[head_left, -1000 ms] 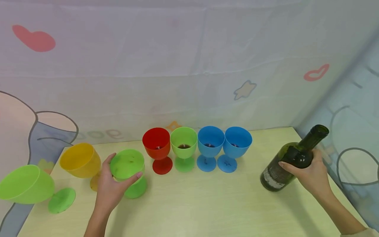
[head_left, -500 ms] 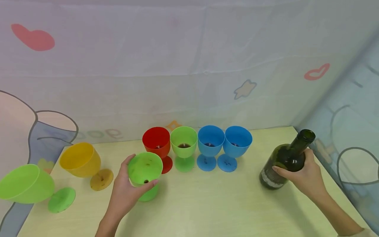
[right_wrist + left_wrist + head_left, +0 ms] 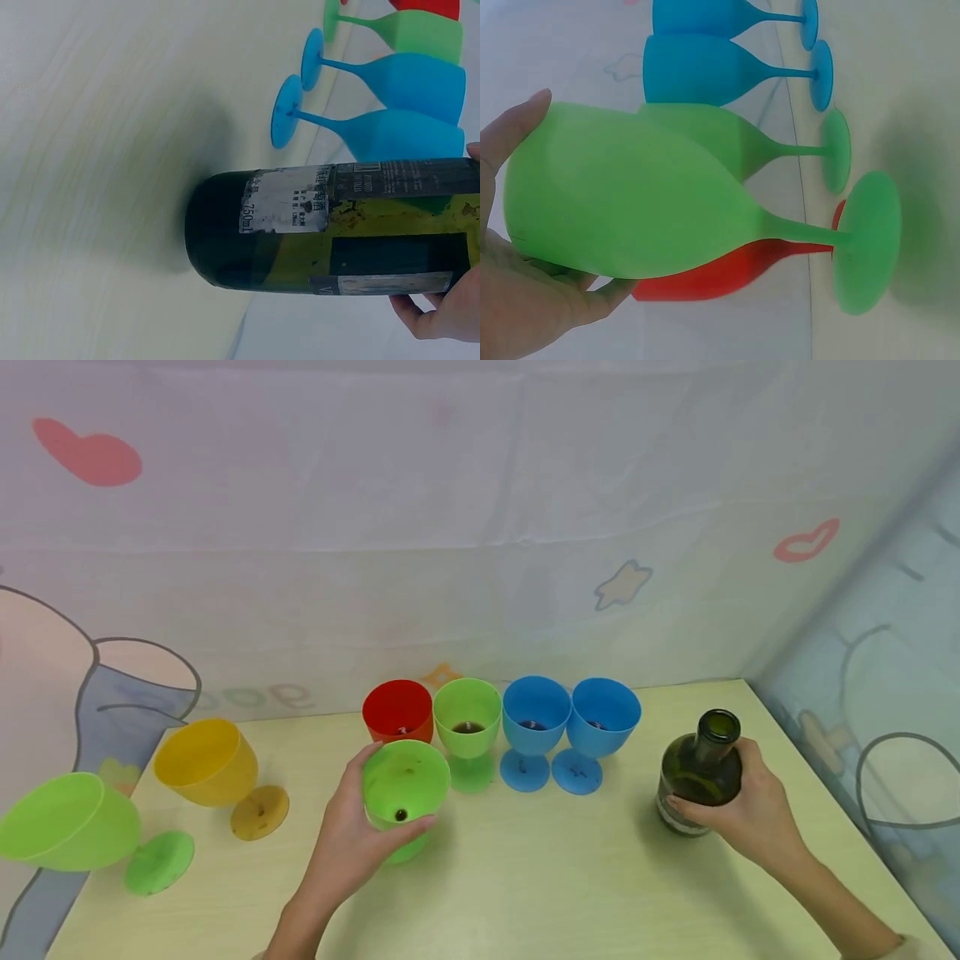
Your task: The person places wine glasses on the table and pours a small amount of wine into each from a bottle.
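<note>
My left hand (image 3: 347,839) grips a green wine glass (image 3: 407,768) round its bowl, thumb on the near side. A small dark spot shows at the bottom of that bowl. In the left wrist view, its foot (image 3: 868,244) stands out before the red glass (image 3: 705,274) and a second green glass (image 3: 720,139). At the right, my right hand (image 3: 757,822) holds a dark green wine bottle (image 3: 697,777) nearly upright, neck up. A worn label (image 3: 289,201) shows near its lower end in the right wrist view. Whether bottle and held glass touch the table, I cannot tell.
Along the back stand a red glass (image 3: 397,710), a green glass (image 3: 467,718) and two blue glasses (image 3: 536,714) (image 3: 604,718), with dark liquid inside. A yellow glass (image 3: 206,764) and another green glass (image 3: 71,822) stand on the table (image 3: 555,877) at left.
My left hand has carried the green glass rightward, away from the yellow glass to in front of the red one. The bottle has swung from a rightward tilt to nearly upright.
</note>
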The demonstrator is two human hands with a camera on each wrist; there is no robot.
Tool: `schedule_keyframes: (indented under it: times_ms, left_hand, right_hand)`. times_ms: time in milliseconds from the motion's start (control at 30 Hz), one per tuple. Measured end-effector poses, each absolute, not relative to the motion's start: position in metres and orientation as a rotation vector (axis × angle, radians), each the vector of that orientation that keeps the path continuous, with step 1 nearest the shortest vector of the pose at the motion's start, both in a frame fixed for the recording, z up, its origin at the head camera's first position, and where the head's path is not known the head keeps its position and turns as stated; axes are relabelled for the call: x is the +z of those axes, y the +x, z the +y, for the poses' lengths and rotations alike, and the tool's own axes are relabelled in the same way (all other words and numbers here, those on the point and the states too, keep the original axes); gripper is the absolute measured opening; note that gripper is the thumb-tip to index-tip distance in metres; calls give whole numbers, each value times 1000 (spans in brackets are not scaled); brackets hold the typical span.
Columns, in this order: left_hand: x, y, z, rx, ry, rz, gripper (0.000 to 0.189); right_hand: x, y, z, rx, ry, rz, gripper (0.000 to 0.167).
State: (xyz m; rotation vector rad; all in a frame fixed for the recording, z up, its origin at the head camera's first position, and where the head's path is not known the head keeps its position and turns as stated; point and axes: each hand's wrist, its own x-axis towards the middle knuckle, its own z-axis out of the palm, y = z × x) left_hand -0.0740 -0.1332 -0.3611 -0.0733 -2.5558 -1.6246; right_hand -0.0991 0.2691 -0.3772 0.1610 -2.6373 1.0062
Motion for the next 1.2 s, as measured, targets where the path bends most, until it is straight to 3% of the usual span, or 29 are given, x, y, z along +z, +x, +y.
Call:
schedule_keyframes:
  times_ms: [800,1200]
  left_hand:
    - [-365,-76,-86,-1671,-312,-2632,87]
    - [-366,-73,-74,-1636,-379,-2715,90]
  right_hand:
    - [-382,-101,245,791,529,-2587,78]
    - [-379,-95,231,329,624,-2532,79]
